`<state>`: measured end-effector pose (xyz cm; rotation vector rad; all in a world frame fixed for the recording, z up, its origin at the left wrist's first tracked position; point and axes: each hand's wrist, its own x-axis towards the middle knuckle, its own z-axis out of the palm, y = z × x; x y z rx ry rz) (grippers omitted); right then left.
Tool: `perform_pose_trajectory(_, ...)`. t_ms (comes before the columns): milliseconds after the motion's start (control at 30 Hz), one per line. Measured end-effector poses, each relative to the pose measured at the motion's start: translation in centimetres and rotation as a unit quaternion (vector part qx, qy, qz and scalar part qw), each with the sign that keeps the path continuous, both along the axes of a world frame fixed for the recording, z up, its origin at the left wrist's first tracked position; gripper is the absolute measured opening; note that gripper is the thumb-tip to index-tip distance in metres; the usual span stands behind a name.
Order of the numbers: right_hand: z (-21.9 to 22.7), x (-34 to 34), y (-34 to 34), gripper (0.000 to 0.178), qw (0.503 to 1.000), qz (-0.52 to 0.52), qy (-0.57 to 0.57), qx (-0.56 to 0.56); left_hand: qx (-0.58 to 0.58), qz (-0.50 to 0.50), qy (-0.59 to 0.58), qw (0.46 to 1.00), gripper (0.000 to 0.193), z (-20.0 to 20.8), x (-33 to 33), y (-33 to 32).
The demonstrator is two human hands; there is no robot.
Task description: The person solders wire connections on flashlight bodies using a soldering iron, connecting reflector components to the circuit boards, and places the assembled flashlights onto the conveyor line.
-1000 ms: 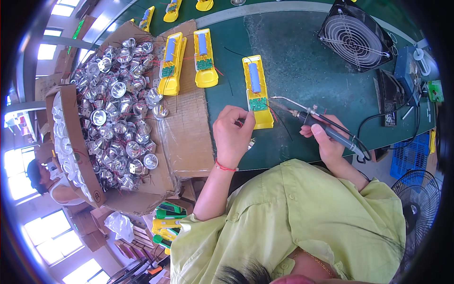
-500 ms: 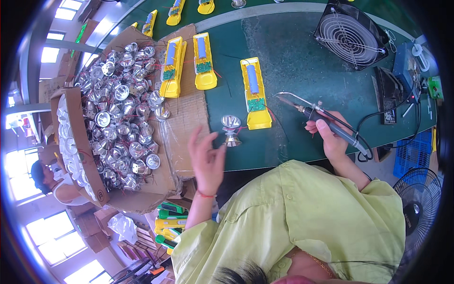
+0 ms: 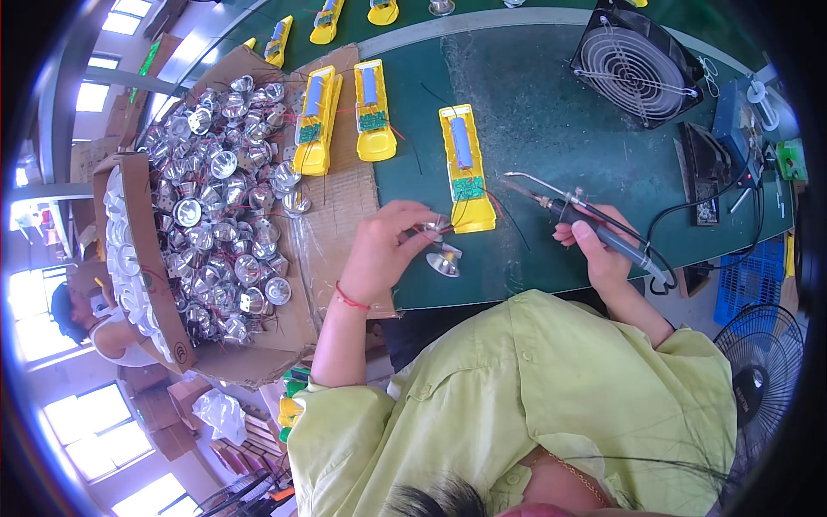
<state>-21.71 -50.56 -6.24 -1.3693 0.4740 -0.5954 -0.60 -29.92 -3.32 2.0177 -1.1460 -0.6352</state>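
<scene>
My left hand (image 3: pixel 385 252), with a red string at the wrist, pinches a small silver reflector cup (image 3: pixel 436 226) with thin red and black wires. It holds the cup at the near end of an open yellow torch shell (image 3: pixel 466 169) that carries a blue battery and a green circuit board. A second silver reflector (image 3: pixel 444 263) lies on the green table just below the held one. To the right, my right hand (image 3: pixel 597 250) grips a soldering iron (image 3: pixel 564 209). The iron's tip points left toward the shell and stays a little apart from it.
A cardboard tray (image 3: pixel 332 220) heaped with several silver reflectors (image 3: pixel 220 202) sits at the left. Two more yellow shells (image 3: pixel 372 110) lie on it. A black fan (image 3: pixel 635 62) and a soldering station (image 3: pixel 737 121) stand at the back right. Another person (image 3: pixel 90 323) is at far left.
My left hand swung back toward the lower left, then returned to the yellow shell with a reflector in its fingers. One reflector now lies on the table. The soldering iron barely moved.
</scene>
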Motion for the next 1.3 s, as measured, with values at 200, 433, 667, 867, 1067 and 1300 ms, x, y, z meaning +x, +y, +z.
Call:
perform_pose_trajectory(200,-0.3,-0.5,-0.4,0.023,0.999,-0.029,0.005,-0.021,-0.051,0.318,-0.173,0.931,0.015,2.6,-1.0,2.6)
perform_pose_trajectory(433,0.0,-0.2,-0.7,0.023,1.0,0.007,-0.012,-0.007,-0.052,0.307,-0.132,0.941,0.021,-0.8,-4.2,3.7)
perform_pose_trajectory(667,0.3,0.0,0.7,0.021,0.998,0.052,-0.001,-0.023,-0.122,0.232,-0.084,0.961,0.011,-2.9,-5.1,-2.4)
perform_pose_trajectory(867,0.1,0.9,1.0,0.019,0.991,0.06,0.047,-0.112,-0.042,0.192,-0.034,0.98,0.011,-2.5,-4.0,-4.4)
perform_pose_trajectory(1067,-0.2,1.4,1.1,0.019,0.992,0.072,0.047,-0.095,-0.022,0.176,-0.008,0.984,0.012,-2.6,-3.7,-4.3)
perform_pose_trajectory(1300,-0.2,1.3,1.1,0.02,0.986,0.071,0.061,-0.135,-0.027,0.164,-0.008,0.986,0.011,-2.7,-3.5,-4.3)
